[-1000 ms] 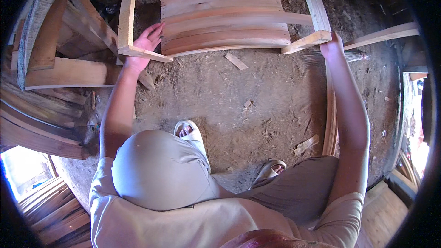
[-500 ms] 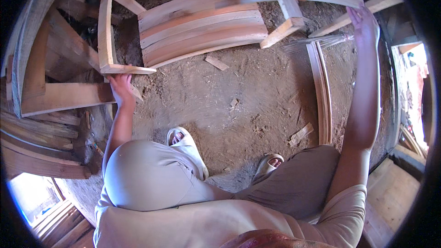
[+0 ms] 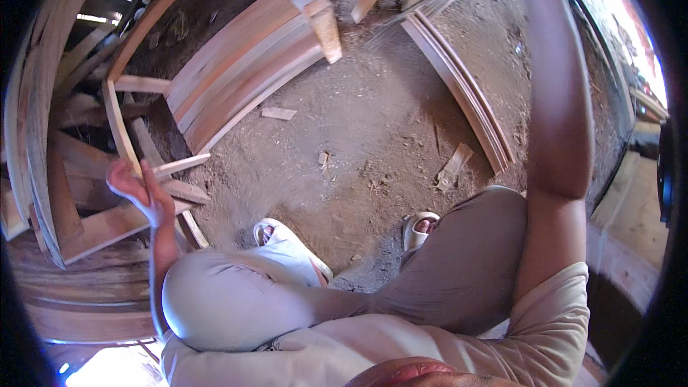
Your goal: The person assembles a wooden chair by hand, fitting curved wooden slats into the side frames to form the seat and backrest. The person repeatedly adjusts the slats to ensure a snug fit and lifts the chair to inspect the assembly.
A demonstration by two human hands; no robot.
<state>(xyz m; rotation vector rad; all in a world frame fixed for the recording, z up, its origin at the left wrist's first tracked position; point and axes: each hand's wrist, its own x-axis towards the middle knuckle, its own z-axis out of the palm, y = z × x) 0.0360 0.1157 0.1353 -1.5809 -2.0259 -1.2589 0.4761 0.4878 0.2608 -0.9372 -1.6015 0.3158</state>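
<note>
A wooden frame with a slatted panel [image 3: 244, 64] lies tilted on the dirt floor at the far left. My left hand [image 3: 142, 190] is at the frame's near left corner, its fingers and thumb on either side of the pale leg end; the exact grip is partly hidden. A short crosspiece [image 3: 183, 163] sticks out to the right from that corner. On the right, my forearm stretches up past the top edge, so my right hand is out of sight. A squared leg [image 3: 324, 29] of the frame points toward me at the panel's right end.
Thin stacked boards [image 3: 462, 93] lie on the floor at right, beside a clear plastic wrap [image 3: 430, 7]. Wood scraps [image 3: 454, 166] and shavings are scattered about. Larger timbers [image 3: 107, 233] and piled planks [image 3: 93, 287] crowd the left side. My sandalled feet [image 3: 290, 244] rest on the floor.
The slatted frame has swung left and turned in view. My left hand has shifted left and lower with its corner. My right hand, earlier at a long rail's end, has left the picture at the top.
</note>
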